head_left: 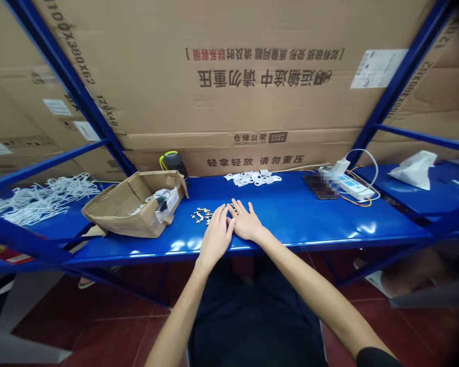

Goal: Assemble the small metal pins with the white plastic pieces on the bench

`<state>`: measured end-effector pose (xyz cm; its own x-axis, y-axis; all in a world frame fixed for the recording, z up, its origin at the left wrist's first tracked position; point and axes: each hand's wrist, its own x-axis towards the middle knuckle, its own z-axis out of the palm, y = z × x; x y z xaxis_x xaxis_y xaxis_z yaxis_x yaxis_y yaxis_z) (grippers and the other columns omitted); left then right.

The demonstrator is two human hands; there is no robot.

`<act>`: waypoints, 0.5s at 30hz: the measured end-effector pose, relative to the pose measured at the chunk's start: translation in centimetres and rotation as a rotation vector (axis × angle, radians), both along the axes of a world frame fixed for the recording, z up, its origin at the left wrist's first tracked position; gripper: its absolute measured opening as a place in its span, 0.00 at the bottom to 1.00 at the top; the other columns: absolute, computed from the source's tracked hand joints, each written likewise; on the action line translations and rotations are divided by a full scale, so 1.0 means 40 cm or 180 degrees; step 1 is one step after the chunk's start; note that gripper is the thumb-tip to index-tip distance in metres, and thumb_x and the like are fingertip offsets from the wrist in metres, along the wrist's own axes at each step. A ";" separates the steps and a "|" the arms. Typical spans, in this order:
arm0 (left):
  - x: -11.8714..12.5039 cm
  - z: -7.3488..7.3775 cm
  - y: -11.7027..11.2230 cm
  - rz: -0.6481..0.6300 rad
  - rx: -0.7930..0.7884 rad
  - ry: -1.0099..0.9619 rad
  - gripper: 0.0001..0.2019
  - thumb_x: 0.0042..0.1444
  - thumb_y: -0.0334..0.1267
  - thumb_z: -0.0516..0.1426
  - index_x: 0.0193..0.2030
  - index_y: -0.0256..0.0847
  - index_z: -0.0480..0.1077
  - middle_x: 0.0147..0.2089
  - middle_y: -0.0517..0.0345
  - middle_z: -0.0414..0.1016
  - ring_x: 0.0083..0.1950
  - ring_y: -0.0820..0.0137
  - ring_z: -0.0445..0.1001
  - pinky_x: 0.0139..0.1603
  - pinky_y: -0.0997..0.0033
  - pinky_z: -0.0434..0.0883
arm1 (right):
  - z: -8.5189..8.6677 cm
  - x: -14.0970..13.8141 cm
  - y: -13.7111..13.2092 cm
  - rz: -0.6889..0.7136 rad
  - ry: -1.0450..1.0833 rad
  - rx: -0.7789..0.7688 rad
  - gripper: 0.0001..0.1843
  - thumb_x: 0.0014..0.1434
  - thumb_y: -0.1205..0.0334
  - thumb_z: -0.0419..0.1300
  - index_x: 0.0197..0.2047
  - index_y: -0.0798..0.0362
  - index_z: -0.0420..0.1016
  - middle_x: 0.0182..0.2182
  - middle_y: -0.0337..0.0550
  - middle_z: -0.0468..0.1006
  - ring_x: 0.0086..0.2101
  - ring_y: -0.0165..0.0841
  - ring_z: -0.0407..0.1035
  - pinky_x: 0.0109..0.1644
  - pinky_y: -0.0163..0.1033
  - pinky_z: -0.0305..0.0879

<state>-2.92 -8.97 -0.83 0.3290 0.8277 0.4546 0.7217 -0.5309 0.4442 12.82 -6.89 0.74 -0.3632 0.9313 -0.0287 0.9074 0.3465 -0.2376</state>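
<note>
My left hand and my right hand lie flat side by side on the blue shelf, fingers stretched out and touching each other. Neither holds anything. Just beyond the left fingertips lies a small cluster of metal parts. A heap of small white plastic pieces sits farther back near the cardboard wall.
An open, tipped cardboard box with white parts stands left of my hands, a dark bottle behind it. A white power strip with cables is at the right, a white bag beyond. White hangers pile at far left.
</note>
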 end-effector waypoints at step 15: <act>0.003 -0.004 -0.004 -0.0038 -0.0105 0.0294 0.23 0.78 0.43 0.44 0.70 0.40 0.68 0.71 0.45 0.73 0.74 0.60 0.69 0.79 0.50 0.62 | -0.020 0.010 -0.026 -0.0002 0.0053 0.0198 0.36 0.77 0.53 0.38 0.82 0.60 0.48 0.81 0.54 0.40 0.79 0.47 0.36 0.80 0.66 0.34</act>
